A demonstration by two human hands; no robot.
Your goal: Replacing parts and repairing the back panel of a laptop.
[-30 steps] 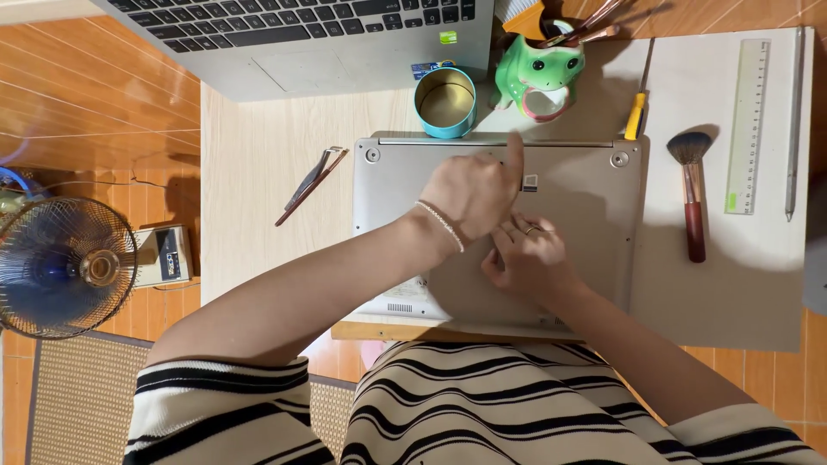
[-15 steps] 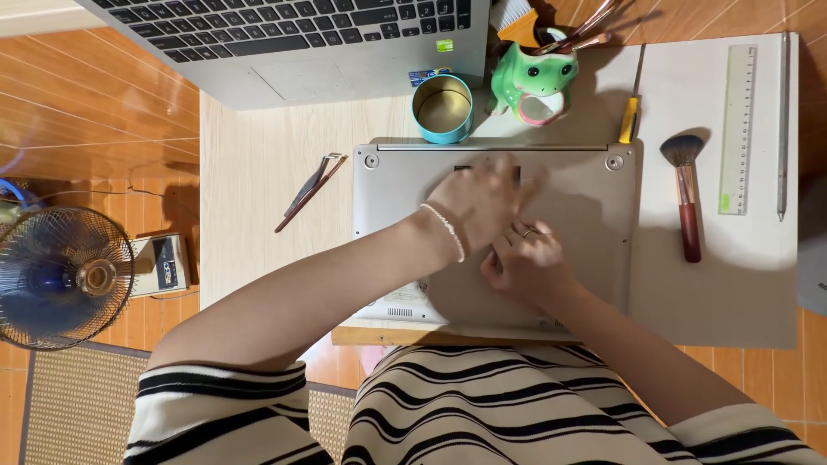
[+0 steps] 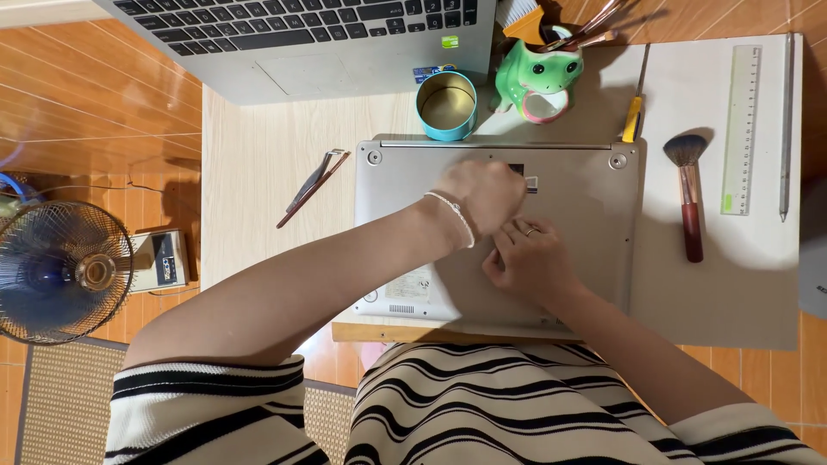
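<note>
Both forearms reach forward; left hand curled knuckles-up, right hand just beside it, fingers bent.

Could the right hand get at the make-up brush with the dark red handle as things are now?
Probably yes. The brush lies alone on the white board, just beside the upturned silver laptop where the right hand rests, and nothing lies between them.

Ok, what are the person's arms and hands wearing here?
Both forearms are bare below short sleeves striped black and cream, matching the top. The left hand has a thin pale bracelet at its wrist. The right hand wears a slim ring on one finger. No gloves or watch show.
</note>
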